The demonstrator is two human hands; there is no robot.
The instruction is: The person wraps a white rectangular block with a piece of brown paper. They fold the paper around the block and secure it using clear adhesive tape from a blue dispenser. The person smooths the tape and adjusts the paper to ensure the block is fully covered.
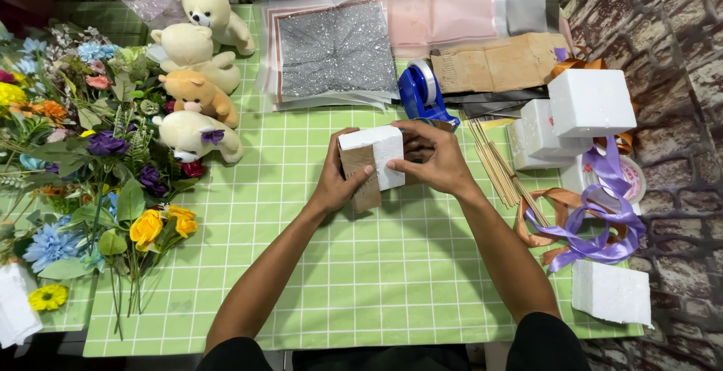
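Observation:
Both hands hold a white foam block point(379, 152) above the middle of the green checked tablecloth point(361, 265). A strip of brown paper point(361, 179) wraps the block's left side. My left hand point(337, 183) grips that wrapped left end, thumb on top. My right hand point(435, 160) holds the right side, fingers pressing the front face. A blue tape dispenser point(423, 92) stands just behind the block.
Several plush bears point(197, 77) and artificial flowers point(90, 160) lie at the left. Wrapping sheets point(335, 51) and brown paper point(497, 62) are at the back. More foam blocks point(591, 103), wooden skewers point(498, 164), purple and orange ribbons point(595, 228) sit right.

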